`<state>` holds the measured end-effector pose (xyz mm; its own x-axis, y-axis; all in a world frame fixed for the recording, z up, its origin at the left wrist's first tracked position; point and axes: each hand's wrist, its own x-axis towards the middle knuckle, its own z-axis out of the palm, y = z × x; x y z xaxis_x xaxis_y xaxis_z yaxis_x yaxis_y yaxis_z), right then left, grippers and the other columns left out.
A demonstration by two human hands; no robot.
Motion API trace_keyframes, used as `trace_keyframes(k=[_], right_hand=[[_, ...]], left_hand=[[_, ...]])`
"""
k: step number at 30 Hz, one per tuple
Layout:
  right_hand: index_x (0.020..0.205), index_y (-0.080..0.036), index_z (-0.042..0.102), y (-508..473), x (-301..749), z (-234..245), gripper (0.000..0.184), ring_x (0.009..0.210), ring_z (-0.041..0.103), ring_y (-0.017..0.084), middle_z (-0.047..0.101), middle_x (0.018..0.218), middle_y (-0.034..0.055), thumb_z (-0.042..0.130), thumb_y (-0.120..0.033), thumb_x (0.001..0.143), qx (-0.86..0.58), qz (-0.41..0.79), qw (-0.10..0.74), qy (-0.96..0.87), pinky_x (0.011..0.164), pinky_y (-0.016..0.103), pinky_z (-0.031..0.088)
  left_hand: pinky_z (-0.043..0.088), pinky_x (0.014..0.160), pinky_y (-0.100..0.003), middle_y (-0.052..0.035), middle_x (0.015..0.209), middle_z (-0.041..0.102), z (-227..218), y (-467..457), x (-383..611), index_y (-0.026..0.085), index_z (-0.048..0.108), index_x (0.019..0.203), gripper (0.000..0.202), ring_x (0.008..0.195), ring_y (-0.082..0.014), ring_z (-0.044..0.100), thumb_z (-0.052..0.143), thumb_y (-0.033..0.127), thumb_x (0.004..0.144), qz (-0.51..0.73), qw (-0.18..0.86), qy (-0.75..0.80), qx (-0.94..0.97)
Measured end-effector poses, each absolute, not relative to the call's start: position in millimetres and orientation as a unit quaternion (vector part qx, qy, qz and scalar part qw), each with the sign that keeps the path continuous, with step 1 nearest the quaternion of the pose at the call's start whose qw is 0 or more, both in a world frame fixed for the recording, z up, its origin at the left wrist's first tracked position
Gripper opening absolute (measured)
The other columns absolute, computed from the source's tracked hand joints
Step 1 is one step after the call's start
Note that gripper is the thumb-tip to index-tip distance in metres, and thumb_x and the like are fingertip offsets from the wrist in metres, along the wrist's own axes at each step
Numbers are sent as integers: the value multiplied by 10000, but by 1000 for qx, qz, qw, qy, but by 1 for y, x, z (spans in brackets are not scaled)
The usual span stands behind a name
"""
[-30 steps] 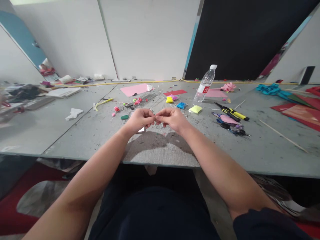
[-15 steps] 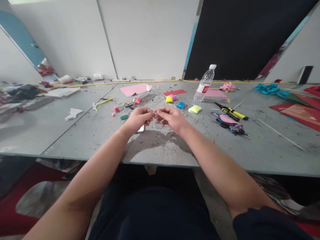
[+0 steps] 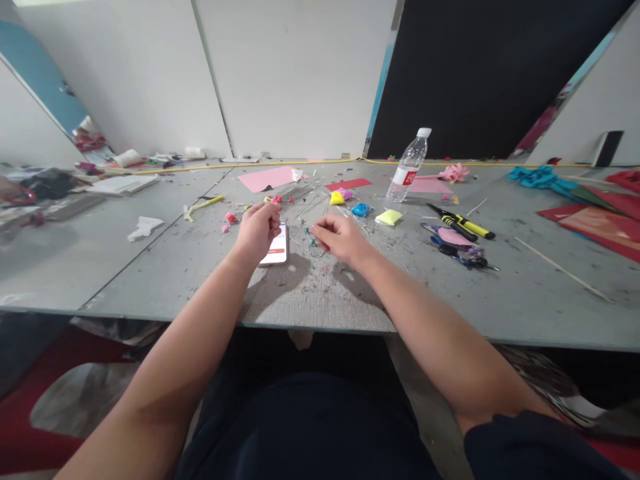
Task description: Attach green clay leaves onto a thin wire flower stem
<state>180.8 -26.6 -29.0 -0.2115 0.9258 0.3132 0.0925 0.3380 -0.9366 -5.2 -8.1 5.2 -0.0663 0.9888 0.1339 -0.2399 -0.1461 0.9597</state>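
Observation:
My left hand (image 3: 257,230), fingers curled closed, hovers over the left edge of a lit phone (image 3: 281,252); what it holds, if anything, is hidden. My right hand (image 3: 343,235) pinches a thin wire piece (image 3: 311,245) with small dark green bits and a looped part hanging below the fingertips. Behind my left hand lie small pink and red lumps (image 3: 231,217). Beyond my right hand are little packets of yellow (image 3: 337,198), blue (image 3: 361,210) and pale yellow (image 3: 389,217) material.
A clear bottle (image 3: 407,167) stands upright at the back. Yellow-black pliers (image 3: 463,225) and dark scissors (image 3: 457,255) lie to the right, near a thin stick (image 3: 563,268). Pink paper (image 3: 267,179) and thin wires lie behind the hands. At far left, part of another person's hand (image 3: 7,189) shows.
My hands have come apart: the left moved left and slightly up, uncovering the phone and now hiding the dark green lump. My right hand stays in place, its green-dotted wire piece now plainer to see.

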Motion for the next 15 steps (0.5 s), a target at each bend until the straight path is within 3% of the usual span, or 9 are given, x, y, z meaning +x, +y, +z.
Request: trace_keyframes(k=[6,10,12,15], right_hand=[[703,-210,601,-25,181,-32,414,478,506,101,559,541,-35,708,-570,876,-396,396,487,-670,510,259,415],[798,-206,663,-22,181,-34,415,519,564,112,656,675,4,739,-612,834,-379,397,521,-654,523,273,451],[816,-210,667,-22,180,-34,414,564,603,129,695,744,20,790,-604,779,-364,390,543,-648,554,288,480],[765,-215,675,-24,181,-32,399,580,594,148,676,685,15,823,-585,739,-368,351,555,-658,580,314,486]], left_hand=[[274,436,-216,41,556,397,4,-10,-4,200,443,589,269,489,-68,349,659,177,748,584,483,426,494],[286,442,-212,38,546,422,3,-15,-1,191,460,573,274,482,-65,372,663,162,755,567,494,420,507],[309,448,-208,32,547,458,2,-18,2,181,502,577,255,476,-63,402,673,165,766,507,517,430,539],[366,472,-208,11,561,523,-4,-21,5,166,568,598,234,483,-70,467,692,170,796,380,537,444,609]])
